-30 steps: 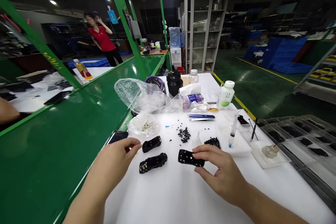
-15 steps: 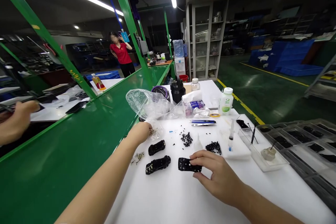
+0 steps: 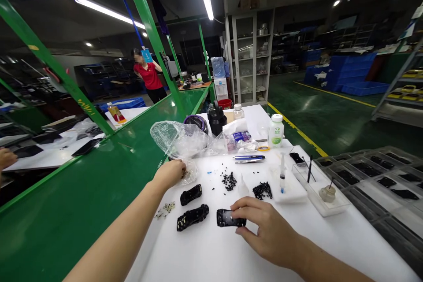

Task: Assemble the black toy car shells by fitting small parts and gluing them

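Observation:
My right hand (image 3: 261, 227) grips a small black car body (image 3: 226, 218) between thumb and fingers, low over the white table. My left hand (image 3: 170, 174) is at a small clear bag (image 3: 190, 172) of tiny pieces, its fingertips pinched together; what they hold is hidden. Two more black car bodies, one (image 3: 191, 194) behind the other (image 3: 193, 217), lie between my hands. Pale small parts (image 3: 165, 210) are scattered left of them. Two piles of tiny black parts (image 3: 228, 181) (image 3: 262, 190) sit beyond my right hand, with a white nozzle bottle (image 3: 242, 187) between them.
A syringe (image 3: 282, 174) lies on a white block, beside a clear tray (image 3: 330, 207). Tweezers and a blue tool (image 3: 249, 157), a white bottle (image 3: 276, 131) and crumpled plastic (image 3: 181, 139) are farther back. A person in red (image 3: 150, 77) stands beyond the green partition.
The whole view has shifted, with the table items appearing slightly lower and farther left. The held car body now shows a greyer, shinier surface. Another person's hand at the far left has mostly left the view.

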The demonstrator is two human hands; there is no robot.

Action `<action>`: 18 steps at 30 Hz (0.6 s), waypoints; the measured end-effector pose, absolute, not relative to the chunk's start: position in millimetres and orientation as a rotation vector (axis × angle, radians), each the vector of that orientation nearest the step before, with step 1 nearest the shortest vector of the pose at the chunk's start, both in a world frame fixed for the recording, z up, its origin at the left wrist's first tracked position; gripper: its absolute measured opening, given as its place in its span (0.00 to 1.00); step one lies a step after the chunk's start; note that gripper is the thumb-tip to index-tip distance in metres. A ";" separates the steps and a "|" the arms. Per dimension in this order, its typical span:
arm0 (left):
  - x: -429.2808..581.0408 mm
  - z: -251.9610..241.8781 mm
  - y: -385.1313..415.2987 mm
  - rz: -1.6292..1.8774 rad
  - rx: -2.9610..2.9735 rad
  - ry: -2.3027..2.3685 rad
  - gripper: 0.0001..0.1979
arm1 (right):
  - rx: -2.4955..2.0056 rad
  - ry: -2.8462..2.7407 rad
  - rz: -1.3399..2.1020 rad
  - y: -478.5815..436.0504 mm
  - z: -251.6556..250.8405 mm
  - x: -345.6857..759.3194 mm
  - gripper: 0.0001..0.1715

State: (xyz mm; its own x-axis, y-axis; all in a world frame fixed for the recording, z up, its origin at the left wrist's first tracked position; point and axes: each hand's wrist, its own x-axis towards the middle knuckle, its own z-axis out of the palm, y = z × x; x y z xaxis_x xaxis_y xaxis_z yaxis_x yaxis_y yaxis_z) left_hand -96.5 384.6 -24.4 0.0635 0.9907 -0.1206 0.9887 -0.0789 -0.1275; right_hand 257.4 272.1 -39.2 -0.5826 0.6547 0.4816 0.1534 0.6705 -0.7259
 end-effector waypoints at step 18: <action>-64.2 17.4 333.5 -0.399 -2.207 -2.264 0.09 | -0.731 -1.978 0.770 274.4 -41.1 258.5 0.17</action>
State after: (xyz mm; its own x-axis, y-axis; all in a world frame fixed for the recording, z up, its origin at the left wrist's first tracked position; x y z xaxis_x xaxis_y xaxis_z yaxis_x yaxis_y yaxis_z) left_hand -64.2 333.5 17.4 -0.0405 0.9892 0.1411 0.9778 0.0102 0.2092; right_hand 258.5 274.4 -41.1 -0.4521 0.7340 0.5068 0.1983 0.6367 -0.7452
